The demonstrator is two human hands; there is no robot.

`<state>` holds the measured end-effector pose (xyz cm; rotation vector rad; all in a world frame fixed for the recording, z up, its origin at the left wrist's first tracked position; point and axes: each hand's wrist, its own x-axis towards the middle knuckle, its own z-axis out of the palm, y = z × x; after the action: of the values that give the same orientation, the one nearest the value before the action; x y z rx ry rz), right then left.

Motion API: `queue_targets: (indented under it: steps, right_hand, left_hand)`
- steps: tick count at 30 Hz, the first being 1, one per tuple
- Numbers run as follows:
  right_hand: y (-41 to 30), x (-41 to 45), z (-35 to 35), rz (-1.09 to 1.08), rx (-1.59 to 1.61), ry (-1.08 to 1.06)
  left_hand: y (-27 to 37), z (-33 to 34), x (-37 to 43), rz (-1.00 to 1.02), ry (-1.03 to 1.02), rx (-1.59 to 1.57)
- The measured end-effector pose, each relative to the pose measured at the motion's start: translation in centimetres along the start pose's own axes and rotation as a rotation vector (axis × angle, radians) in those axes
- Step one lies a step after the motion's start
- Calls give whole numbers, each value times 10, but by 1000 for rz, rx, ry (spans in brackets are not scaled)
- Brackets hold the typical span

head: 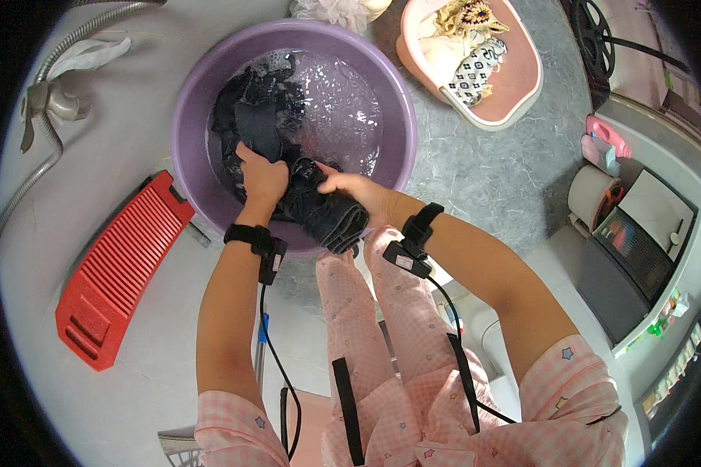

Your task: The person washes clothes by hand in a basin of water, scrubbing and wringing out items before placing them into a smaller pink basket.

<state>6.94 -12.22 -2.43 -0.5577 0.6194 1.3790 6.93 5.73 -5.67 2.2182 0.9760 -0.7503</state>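
Note:
A large round purple plastic basin (pixel 397 146) stands in front of me with water (pixel 342 111) in it. Dark wet cloth, which looks like a pair of black jeans (pixel 257 125), lies partly in the water on the basin's left side. My left hand (pixel 263 180) grips this garment near the middle of the basin. Bunched dark fabric (pixel 327 216) runs over the near rim, and my right hand (pixel 356 190) holds it from the right. The fingers of both hands are partly hidden by the cloth.
To the left a red plastic washboard (pixel 114 274) leans by the basin, below a metal tap (pixel 49 105) with a flexible hose. At upper right is a pink basket (pixel 517 87) with clothes. A mesh bath puff (pixel 336 11) lies behind the basin; cables hang from both wrists.

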Motion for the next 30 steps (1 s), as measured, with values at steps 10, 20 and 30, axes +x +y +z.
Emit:
queue_targets:
  steps: [10, 20, 30]
  right_hand:
    - [-6, -4, 20, 81, -352, 179]
    - [24, -10, -2, -111, 198, -71]
    - [17, -27, 0, 169, 440, -65]
  left_hand:
    - [16, -24, -13, -59, -113, -313]
    - [-26, -6, -41, -376, -780, -1537]
    - [-11, -21, -1, -309, -609, -1432]
